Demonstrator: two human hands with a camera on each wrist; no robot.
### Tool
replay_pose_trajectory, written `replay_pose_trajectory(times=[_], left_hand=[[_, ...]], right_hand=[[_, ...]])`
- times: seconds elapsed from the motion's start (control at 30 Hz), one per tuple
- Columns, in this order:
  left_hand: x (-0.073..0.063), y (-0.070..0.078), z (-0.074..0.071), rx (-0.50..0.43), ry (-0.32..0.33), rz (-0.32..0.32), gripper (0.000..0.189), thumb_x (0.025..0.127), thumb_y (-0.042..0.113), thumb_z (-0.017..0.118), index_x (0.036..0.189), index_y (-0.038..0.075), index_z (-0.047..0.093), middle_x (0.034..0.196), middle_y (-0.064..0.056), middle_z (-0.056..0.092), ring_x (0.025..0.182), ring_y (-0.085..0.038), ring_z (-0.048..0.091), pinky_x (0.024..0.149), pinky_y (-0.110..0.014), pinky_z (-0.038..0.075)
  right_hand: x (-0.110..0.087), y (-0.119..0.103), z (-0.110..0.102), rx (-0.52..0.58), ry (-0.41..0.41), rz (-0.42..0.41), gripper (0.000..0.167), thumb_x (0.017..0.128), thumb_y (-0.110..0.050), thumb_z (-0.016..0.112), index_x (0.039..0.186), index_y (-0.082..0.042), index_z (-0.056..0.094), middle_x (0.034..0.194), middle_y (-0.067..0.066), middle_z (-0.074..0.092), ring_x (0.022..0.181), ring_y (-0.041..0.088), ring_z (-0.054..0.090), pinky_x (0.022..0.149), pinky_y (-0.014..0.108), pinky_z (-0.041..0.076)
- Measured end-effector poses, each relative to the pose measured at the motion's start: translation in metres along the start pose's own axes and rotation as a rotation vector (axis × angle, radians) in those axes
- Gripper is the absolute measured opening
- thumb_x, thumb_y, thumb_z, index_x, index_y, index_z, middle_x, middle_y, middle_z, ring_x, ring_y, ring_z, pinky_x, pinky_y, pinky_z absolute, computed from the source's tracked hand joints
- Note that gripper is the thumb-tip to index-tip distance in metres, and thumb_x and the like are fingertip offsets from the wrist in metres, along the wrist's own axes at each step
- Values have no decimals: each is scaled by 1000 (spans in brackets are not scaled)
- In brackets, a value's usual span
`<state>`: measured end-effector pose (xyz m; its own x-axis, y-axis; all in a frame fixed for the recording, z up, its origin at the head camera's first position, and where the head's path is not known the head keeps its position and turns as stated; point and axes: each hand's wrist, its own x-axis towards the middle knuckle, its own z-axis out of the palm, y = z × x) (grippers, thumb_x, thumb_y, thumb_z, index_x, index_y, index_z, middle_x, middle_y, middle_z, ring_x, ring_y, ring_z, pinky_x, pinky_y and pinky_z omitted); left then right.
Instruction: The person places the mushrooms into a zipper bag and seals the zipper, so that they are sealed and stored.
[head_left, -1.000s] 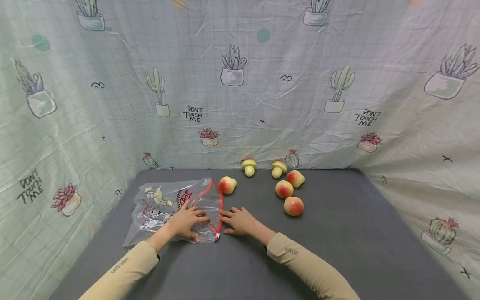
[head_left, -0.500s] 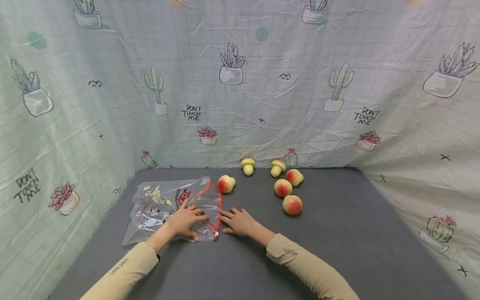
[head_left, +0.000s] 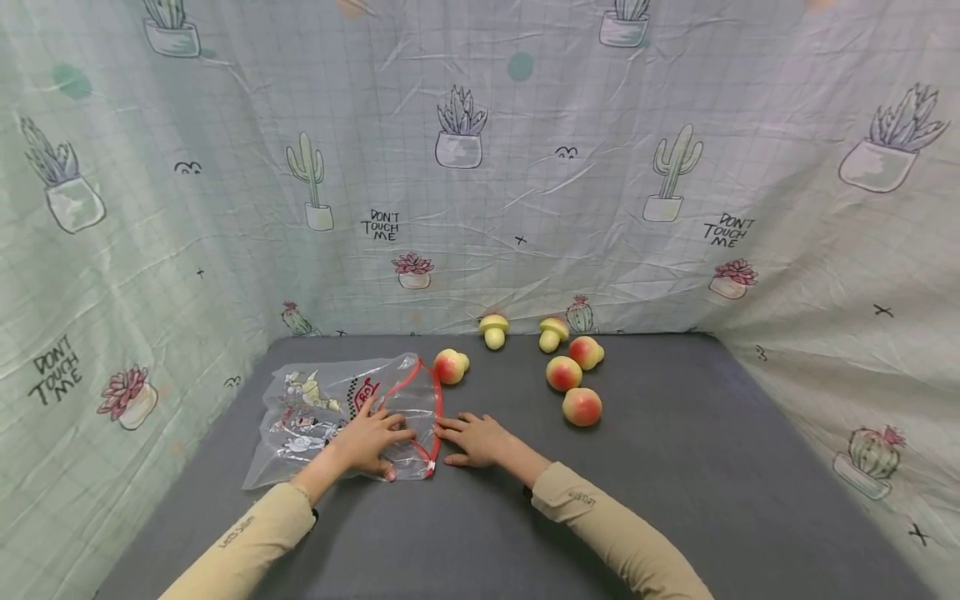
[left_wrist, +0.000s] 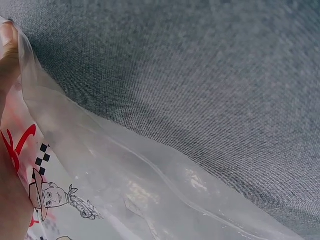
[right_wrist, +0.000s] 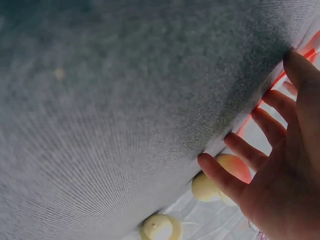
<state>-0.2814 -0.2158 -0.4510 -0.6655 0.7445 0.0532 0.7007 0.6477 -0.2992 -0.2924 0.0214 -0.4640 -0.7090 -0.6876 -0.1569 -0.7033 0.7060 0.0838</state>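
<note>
Head view shows your left hand laid over the bag, fingers and thumb spread. The bag lies flat on the left part of the counter, clear plastic printed with cartoon figures and red lettering, its mouth facing right. Your right hand is spread as well, fingertips meeting the red trim along that mouth, thumb near the white tab at the bag's near corner.

Beyond your hands, one mushroom sits right by the trim's far end; you cannot tell whether they touch. Two more lie by the backdrop, stems toward you: a left mushroom and a right mushroom. Closer in, to the right, three form a loose group: a far mushroom, a middle mushroom just beside it, and a near mushroom.

Left wrist view has your thumb against the plastic, with a hatted figure printed beside your hand. Right wrist view has your fingers fanned out at the trim. Tan sleeves cover both your forearms.
</note>
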Motion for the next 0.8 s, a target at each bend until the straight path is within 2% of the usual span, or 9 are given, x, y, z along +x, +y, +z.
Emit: replay_pose_trajectory(times=[0.13,0.3,0.47,0.8], left_hand=[[-1,0,1,-7,-7,-3,73,60,63,60,120,23,55,116,-6,56,107,-27,52,97,-61,26],[-2,0,1,-12,-1,5,73,60,64,58,120,23,55,114,-5,56,105,-28,52,96,-61,26],[-3,0,1,-25,7,14,73,60,64,58,120,23,55,112,-5,56,103,-27,52,95,-62,27],[-3,1,0,-25,17,25,71,61,63,59,119,22,56,111,-5,56,100,-27,53,94,-62,28]], right_hand=[[-1,4,-2,57,-5,-11,59,86,-50,45,140,-31,27,147,-12,24,132,18,30,99,48,35],[-10,17,-9,152,14,-46,54,84,-43,54,134,-27,39,142,-6,35,129,18,36,99,44,36],[-23,30,-15,174,87,-89,49,84,-36,57,130,-20,46,136,-1,43,122,19,43,94,40,41],[-45,50,-15,145,290,-155,40,84,-27,59,122,-15,54,127,3,52,113,19,50,87,39,45]])
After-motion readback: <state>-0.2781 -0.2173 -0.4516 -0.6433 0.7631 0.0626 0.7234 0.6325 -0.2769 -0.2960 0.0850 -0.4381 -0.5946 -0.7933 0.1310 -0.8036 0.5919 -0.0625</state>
